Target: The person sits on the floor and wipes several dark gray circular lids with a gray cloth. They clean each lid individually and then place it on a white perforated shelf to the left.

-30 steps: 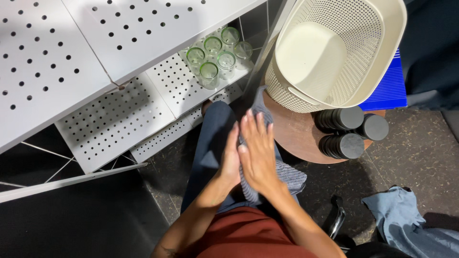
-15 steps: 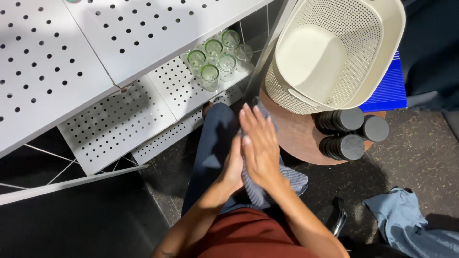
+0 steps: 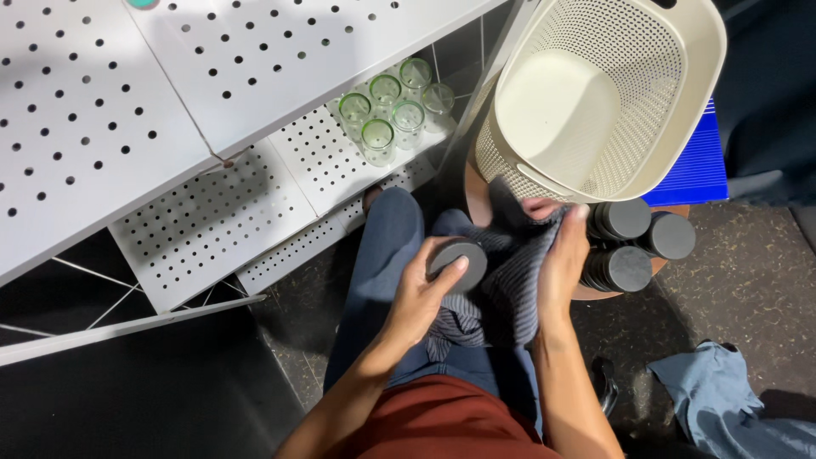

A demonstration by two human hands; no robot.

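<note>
Dark round lid (image 3: 456, 262) is out of the striped cloth (image 3: 501, 293) now; left hand (image 3: 421, 293) grips it, right hand (image 3: 561, 263) fingers pinch the opened-up cloth.

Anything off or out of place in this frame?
One thing: a blue-grey cloth lies crumpled on the floor at lower right. The basket overhangs the round table. Glasses stand upright on the shelf, nothing spilled.

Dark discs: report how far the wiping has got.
Done: cannot tell which are wiped. In hand: left hand grips one dark disc; right hand holds the striped cloth. Left: three stacks of discs on the round table; the basket is empty.
</note>
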